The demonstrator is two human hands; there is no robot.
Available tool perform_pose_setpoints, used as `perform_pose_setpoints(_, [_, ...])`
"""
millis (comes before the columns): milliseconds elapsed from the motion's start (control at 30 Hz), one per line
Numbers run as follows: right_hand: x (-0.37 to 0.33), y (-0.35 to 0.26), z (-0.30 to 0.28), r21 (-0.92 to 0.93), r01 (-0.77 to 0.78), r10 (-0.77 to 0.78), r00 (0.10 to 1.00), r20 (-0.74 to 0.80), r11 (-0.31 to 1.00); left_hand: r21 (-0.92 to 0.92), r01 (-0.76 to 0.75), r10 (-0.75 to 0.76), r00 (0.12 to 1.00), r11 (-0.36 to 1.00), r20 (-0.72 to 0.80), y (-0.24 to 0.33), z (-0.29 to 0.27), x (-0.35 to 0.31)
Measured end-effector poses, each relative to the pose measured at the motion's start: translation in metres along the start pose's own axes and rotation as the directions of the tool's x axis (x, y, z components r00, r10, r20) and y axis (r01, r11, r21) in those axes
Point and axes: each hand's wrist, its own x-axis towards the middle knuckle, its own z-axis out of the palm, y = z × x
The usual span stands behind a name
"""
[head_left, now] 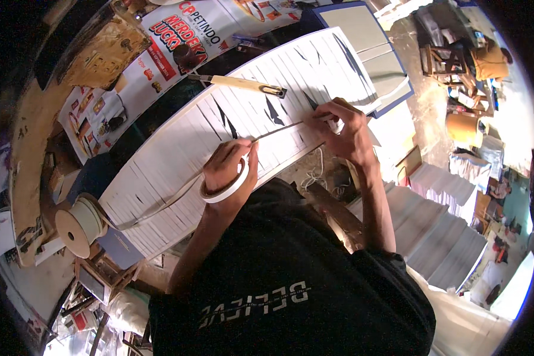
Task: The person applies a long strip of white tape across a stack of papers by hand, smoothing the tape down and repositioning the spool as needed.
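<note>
Nearest the lens, a black shirt (pixel 291 279) with pale lettering. Above it, a long row of white paper stacks (pixel 237 124) as landmark. At the row's near edge, left hand (pixel 228 169) clenched on a thin strip (pixel 276 130), a tape roll (pixel 225 188) worn round its wrist. Right hand (pixel 341 127) pinching the strip's far end on the row. Atop the row's far edge, a wooden-handled knife (pixel 240 83). Left of the row, a ribbon spool (pixel 77 228).
</note>
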Motion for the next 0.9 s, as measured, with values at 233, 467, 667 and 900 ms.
perform_pose_setpoints(233, [-0.002, 0.003, 0.002, -0.084, 0.063, -0.068, 0.997, -0.048, 0.994, 0.011, -0.044, 0.045, 0.998, 0.999, -0.047, 0.000, 0.004, -0.004])
perform_pose_setpoints(467, [-0.021, -0.031, 0.072, -0.190, 0.198, -0.228, 0.963, -0.145, 0.962, 0.061, -0.074, 0.074, 0.997, 0.995, 0.002, -0.002, 0.002, -0.003])
perform_pose_setpoints(667, [-0.017, -0.045, 0.081, -0.040, 0.177, -0.177, 0.984, 0.019, 0.983, 0.004, -0.029, 0.028, 0.997, 1.000, 0.077, 0.003, -0.023, -0.010])
perform_pose_setpoints(900, [-0.010, -0.011, 0.039, -0.156, 0.192, -0.189, 0.981, 0.034, 0.969, -0.088, 0.030, -0.022, 0.995, 0.996, 0.093, -0.011, -0.038, -0.015])
